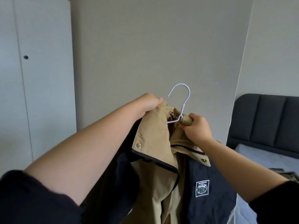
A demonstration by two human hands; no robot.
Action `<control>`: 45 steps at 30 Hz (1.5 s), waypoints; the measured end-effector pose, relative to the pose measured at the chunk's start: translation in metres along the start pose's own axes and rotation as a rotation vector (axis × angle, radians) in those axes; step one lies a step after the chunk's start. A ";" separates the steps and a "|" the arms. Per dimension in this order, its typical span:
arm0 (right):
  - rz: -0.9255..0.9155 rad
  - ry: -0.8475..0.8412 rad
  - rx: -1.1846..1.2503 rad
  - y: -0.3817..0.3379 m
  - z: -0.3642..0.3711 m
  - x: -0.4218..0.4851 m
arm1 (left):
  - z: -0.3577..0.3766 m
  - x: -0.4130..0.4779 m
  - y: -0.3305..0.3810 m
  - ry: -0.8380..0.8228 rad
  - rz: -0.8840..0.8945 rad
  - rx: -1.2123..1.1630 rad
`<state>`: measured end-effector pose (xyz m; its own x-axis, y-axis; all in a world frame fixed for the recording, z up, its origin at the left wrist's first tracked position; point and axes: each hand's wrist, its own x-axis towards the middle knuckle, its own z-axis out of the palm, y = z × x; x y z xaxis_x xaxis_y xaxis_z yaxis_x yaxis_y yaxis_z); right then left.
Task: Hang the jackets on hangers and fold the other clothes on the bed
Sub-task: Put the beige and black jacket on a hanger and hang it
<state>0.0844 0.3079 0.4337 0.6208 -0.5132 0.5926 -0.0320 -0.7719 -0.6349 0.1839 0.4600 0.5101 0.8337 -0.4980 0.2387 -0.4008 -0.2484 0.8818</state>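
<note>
A tan and navy jacket (161,167) hangs in the air in front of me, with a white patch on its navy chest. A white wire hanger (182,101) sits inside its collar, hook sticking up above the fabric. My left hand (148,104) grips the tan collar on the left side. My right hand (198,126) pinches the collar fabric right at the hanger's neck. Most of the hanger's shoulders are hidden under the jacket.
A white wardrobe door (40,78) with a dark knob stands at the left. A bed (267,157) with a dark padded headboard (265,120) and grey sheet lies at the right, with some clothing (289,174) on it. A plain wall is ahead.
</note>
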 end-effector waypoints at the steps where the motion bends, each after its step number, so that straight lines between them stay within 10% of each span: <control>1: 0.027 0.028 0.002 0.002 0.001 0.000 | -0.002 0.001 -0.004 -0.062 -0.081 -0.090; 15: 0.086 0.058 0.026 0.009 0.005 -0.003 | 0.012 -0.023 0.005 -0.273 -0.178 -0.687; 21: 0.136 0.155 0.080 0.018 0.000 -0.004 | 0.021 -0.011 -0.035 0.232 0.424 0.737; 27: 0.155 0.163 0.124 0.023 -0.004 0.005 | 0.016 -0.010 -0.066 -0.208 0.339 0.666; 35: 0.024 -0.013 -0.228 0.059 -0.020 0.017 | 0.003 0.009 -0.086 0.313 0.329 0.579; 45: 0.066 -0.154 -0.224 0.070 -0.021 0.027 | 0.017 0.014 -0.099 0.485 0.360 0.485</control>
<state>0.0825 0.2328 0.4154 0.7227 -0.5155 0.4604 -0.2385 -0.8112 -0.5339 0.2284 0.4632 0.4189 0.6487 -0.2257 0.7268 -0.7070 -0.5321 0.4658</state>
